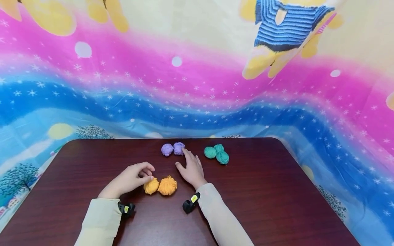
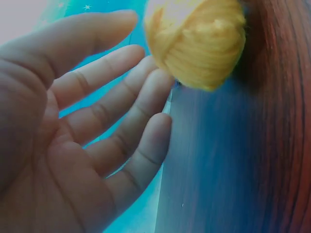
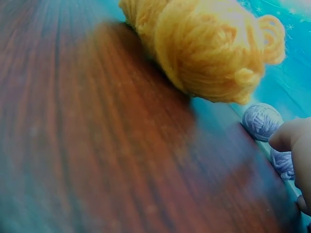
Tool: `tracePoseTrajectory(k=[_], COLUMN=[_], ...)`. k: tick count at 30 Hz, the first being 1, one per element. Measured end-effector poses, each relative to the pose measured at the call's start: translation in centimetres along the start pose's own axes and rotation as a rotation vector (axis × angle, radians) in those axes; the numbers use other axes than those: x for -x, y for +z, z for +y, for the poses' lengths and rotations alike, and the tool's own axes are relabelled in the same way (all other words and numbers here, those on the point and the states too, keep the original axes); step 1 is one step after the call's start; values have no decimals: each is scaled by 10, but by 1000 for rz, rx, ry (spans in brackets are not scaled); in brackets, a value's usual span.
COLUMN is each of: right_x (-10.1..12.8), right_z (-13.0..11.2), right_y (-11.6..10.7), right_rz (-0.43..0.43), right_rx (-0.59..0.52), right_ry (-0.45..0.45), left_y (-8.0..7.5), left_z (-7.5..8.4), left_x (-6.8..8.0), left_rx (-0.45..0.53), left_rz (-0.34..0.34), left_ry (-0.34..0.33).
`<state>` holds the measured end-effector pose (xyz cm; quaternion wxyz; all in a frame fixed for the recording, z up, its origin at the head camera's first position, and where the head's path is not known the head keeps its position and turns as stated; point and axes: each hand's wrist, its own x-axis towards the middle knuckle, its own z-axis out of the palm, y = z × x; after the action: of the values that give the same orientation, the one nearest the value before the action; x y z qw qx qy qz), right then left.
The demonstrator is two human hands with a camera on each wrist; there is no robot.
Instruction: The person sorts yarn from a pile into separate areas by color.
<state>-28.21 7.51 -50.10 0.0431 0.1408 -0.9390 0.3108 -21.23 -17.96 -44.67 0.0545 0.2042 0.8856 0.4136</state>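
Observation:
Two orange yarn balls (image 1: 151, 186) (image 1: 167, 185) lie side by side near the front middle of the dark wooden table (image 1: 261, 191). My left hand (image 1: 140, 174) hovers over the left orange ball (image 2: 197, 41), its relaxed fingers (image 2: 146, 97) just touching the ball without curling round it. My right hand (image 1: 190, 165) lies flat on the table with straight fingers. Its fingertip reaches the right one of two purple yarn balls (image 1: 179, 148) (image 1: 167, 149). The right wrist view shows the other orange ball (image 3: 209, 46), both purple balls (image 3: 262, 121) and a fingertip (image 3: 294, 143).
Three teal yarn balls (image 1: 217, 153) cluster at the back of the table, right of the purple pair. A colourful patterned cloth (image 1: 197, 85) hangs behind and around the table. Small black wrist cameras (image 1: 189, 204) sit at both cuffs.

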Motion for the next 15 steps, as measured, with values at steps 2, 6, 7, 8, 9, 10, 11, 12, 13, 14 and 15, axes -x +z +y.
tracePoseTrajectory(k=[2,6,7,8,9,10,11,12,13,14,15], right_x=[0,0,1,1,1,1,1,2,2,2,2], right_z=[0,1,1,2,2,2,2,1,1,1,0], right_y=[-1,-2,-2,-2,-2,-2,-2,-2,-3,-3,-3], right_rz=[14,49,58,68,76,84,90,97,105,112,118], right_rx=[-22,-90,-107,-131,-159,-181,-204,-230,-255,-278,-292], right_ry=[2,15,22,29,38,47,58,66,72,75,77], left_y=[-1,-1,-1,-1,-1,0,0,0,0,1,1], left_z=[1,2,2,3,2,2,2,3,3,4,4], left_x=[-1,-2,-2,-2,-2,-1,-1,-1,-1,0,0], left_rx=[-10,-31,-39,-42,-47,-52,-57,-63,-71,-81,-92], left_rz=[21,48,54,61,69,77,85,95,109,124,141], left_ry=[-1,4,11,17,23,27,29,33,35,35,36])
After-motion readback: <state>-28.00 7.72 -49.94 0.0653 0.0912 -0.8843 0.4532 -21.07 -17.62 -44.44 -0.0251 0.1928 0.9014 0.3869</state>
